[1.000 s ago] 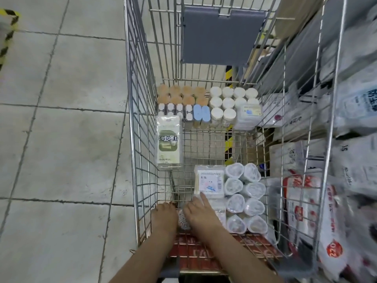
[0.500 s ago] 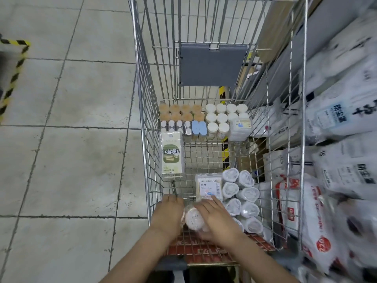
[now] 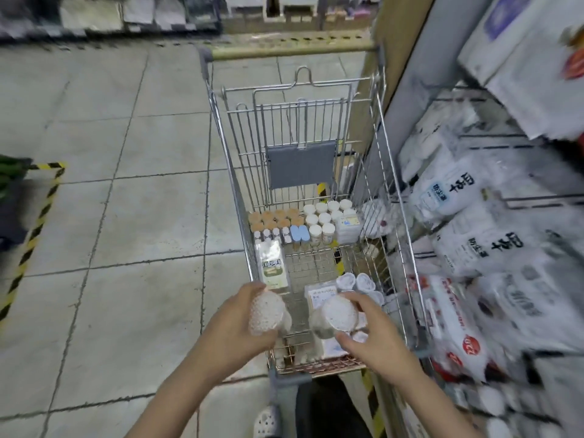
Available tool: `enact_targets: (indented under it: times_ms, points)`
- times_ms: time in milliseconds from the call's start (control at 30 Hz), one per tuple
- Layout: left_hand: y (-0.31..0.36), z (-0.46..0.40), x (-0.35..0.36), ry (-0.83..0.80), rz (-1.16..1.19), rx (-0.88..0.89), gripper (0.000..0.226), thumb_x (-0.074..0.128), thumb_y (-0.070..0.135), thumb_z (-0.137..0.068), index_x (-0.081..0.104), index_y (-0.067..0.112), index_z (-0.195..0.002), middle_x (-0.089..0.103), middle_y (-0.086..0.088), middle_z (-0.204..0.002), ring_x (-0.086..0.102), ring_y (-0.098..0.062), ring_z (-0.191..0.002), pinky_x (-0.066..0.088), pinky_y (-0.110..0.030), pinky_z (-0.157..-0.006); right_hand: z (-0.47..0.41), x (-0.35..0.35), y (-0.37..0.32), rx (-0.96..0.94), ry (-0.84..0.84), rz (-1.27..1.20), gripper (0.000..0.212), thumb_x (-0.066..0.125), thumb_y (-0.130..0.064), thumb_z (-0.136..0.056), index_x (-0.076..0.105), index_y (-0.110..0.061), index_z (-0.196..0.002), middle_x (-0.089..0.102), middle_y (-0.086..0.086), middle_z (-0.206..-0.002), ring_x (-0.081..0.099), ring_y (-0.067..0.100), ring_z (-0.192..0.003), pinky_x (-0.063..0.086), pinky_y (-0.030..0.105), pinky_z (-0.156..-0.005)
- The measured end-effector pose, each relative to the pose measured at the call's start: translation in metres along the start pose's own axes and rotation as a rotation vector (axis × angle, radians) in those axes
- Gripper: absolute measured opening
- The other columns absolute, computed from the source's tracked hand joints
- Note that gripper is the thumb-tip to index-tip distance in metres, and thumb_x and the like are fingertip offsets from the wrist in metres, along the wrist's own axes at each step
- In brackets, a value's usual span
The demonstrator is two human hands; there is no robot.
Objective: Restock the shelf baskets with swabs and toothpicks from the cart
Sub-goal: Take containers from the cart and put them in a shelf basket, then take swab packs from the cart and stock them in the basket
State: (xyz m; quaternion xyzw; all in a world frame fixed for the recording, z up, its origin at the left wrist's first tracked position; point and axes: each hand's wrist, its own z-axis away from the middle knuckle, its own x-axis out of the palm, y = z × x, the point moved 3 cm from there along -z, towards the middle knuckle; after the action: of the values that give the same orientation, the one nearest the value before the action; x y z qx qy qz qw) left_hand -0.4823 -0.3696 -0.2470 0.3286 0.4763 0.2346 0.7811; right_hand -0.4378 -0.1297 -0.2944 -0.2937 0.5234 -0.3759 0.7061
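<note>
Left hand [image 3: 235, 330] gripping clear round tub of cotton swabs [image 3: 266, 312], fingers curled round it, lower centre of frame, above the near-left edge of the silver wire shopping cart [image 3: 399, 248]. Right hand [image 3: 373, 336] gripping second clear round swab tub [image 3: 338, 314], thumb below, fingers wrapped over top; held over the cart's near end.

Inside cart, near end: flat white swab pack with printed label [image 3: 320, 294], partly behind the right-hand tub; just right of it, more clear round swab tubs lying on their sides [image 3: 357, 282]. Along left wall, mid-frame: upright white-green pouch [image 3: 272, 267]. Far end of the load: cluster of tan-lidded jars [image 3: 274, 218], row of small white bottles [image 3: 272, 236] in front of them, two light blue capped containers [image 3: 299, 233], group of white-lidded jars [image 3: 325, 216], clear boxed pack [image 3: 347, 227] at far right. Contents of jars too small to tell. Grey flap panel [image 3: 300, 165] on cart's far wall.

Grey tiled floor [image 3: 126, 216] across the left half. Yellow-black hazard tape [image 3: 34, 222] at left edge. Blurred white bagged goods on wire shelf [image 3: 467, 235] down the right side. Perforated white shoe [image 3: 267, 423] at bottom centre.
</note>
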Motion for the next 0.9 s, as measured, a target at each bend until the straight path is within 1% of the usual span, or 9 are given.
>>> enact_targets:
  times_ms: [133, 267, 333, 467, 500, 567, 633, 767, 900]
  points:
    - [0.012, 0.04, -0.023, 0.082, 0.201, 0.014, 0.069, 0.063, 0.061, -0.042, 0.046, 0.044, -0.106, 0.056, 0.02, -0.108, 0.055, -0.001, -0.096, 0.04, -0.009, -0.072, 0.041, -0.003, -0.034, -0.008, 0.115, -0.181, 0.061, 0.062, -0.055, -0.065, 0.048, -0.035, -0.121, 0.054, -0.017, -0.121, 0.051, 0.001, -0.113, 0.046, 0.029, -0.097]
    - [0.017, 0.069, -0.032, 0.092, 0.379, 0.056, 0.064, 0.068, 0.056, -0.044, 0.057, 0.039, -0.105, 0.063, 0.009, -0.11, 0.061, -0.012, -0.094, 0.049, -0.02, -0.073, 0.088, 0.001, -0.053, -0.023, 0.238, -0.369, 0.058, 0.07, -0.049, -0.067, 0.053, -0.033, -0.12, 0.062, -0.017, -0.114, 0.061, 0.005, -0.105, 0.052, 0.029, -0.09]
    - [0.024, 0.079, -0.036, 0.056, 0.465, 0.086, 0.066, 0.07, 0.054, -0.045, 0.061, 0.033, -0.107, 0.065, 0.005, -0.108, 0.063, -0.009, -0.091, 0.051, -0.019, -0.071, 0.113, 0.004, -0.06, -0.022, 0.323, -0.474, 0.053, 0.071, -0.047, -0.063, 0.058, -0.034, -0.112, 0.064, -0.018, -0.111, 0.063, 0.007, -0.1, 0.053, 0.025, -0.083]
    - [0.049, 0.092, -0.035, -0.042, 0.542, 0.167, 0.066, 0.069, 0.053, -0.047, 0.064, 0.028, -0.107, 0.069, 0.006, -0.104, 0.064, -0.007, -0.092, 0.05, -0.016, -0.072, 0.164, -0.001, -0.06, -0.017, 0.515, -0.602, 0.056, 0.072, -0.042, -0.064, 0.062, -0.023, -0.115, 0.065, -0.003, -0.115, 0.063, 0.015, -0.105, 0.052, 0.024, -0.081]
    - [0.056, 0.094, -0.032, -0.059, 0.553, 0.18, 0.062, 0.068, 0.053, -0.048, 0.065, 0.03, -0.105, 0.069, 0.008, -0.103, 0.064, -0.007, -0.093, 0.049, -0.018, -0.074, 0.177, -0.004, -0.062, -0.017, 0.559, -0.625, 0.057, 0.071, -0.043, -0.063, 0.063, -0.021, -0.115, 0.066, -0.005, -0.114, 0.063, 0.012, -0.104, 0.051, 0.02, -0.079]
    - [0.071, 0.1, -0.025, -0.095, 0.57, 0.21, 0.055, 0.067, 0.054, -0.051, 0.068, 0.034, -0.102, 0.07, 0.009, -0.103, 0.065, -0.01, -0.093, 0.049, -0.024, -0.08, 0.205, -0.014, -0.064, -0.016, 0.643, -0.676, 0.058, 0.067, -0.046, -0.06, 0.063, -0.022, -0.112, 0.066, -0.017, -0.11, 0.062, 0.001, -0.101, 0.05, 0.015, -0.076]
    - [0.088, 0.107, -0.014, -0.143, 0.583, 0.243, 0.056, 0.064, 0.057, -0.054, 0.068, 0.031, -0.104, 0.071, 0.007, -0.104, 0.066, -0.013, -0.095, 0.051, -0.029, -0.082, 0.233, -0.022, -0.063, -0.005, 0.724, -0.706, 0.06, 0.066, -0.048, -0.058, 0.062, -0.025, -0.113, 0.065, -0.021, -0.111, 0.062, -0.001, -0.101, 0.051, 0.016, -0.076]
    - [0.126, 0.124, 0.011, -0.232, 0.581, 0.316, 0.065, 0.062, 0.061, -0.055, 0.067, 0.027, -0.109, 0.071, 0.008, -0.103, 0.068, -0.014, -0.093, 0.053, -0.028, -0.076, 0.282, -0.038, -0.054, 0.045, 0.851, -0.714, 0.069, 0.068, -0.056, -0.059, 0.058, -0.032, -0.123, 0.06, -0.014, -0.124, 0.062, 0.01, -0.108, 0.054, 0.027, -0.078]
    - [0.166, 0.146, 0.045, -0.322, 0.574, 0.376, 0.078, 0.072, 0.071, -0.041, 0.068, 0.028, -0.107, 0.073, 0.004, -0.098, 0.07, -0.017, -0.085, 0.055, -0.024, -0.062, 0.335, -0.056, -0.048, 0.07, 0.928, -0.723, 0.068, 0.071, -0.06, -0.052, 0.063, -0.035, -0.114, 0.066, -0.012, -0.112, 0.065, 0.006, -0.098, 0.053, 0.019, -0.07]
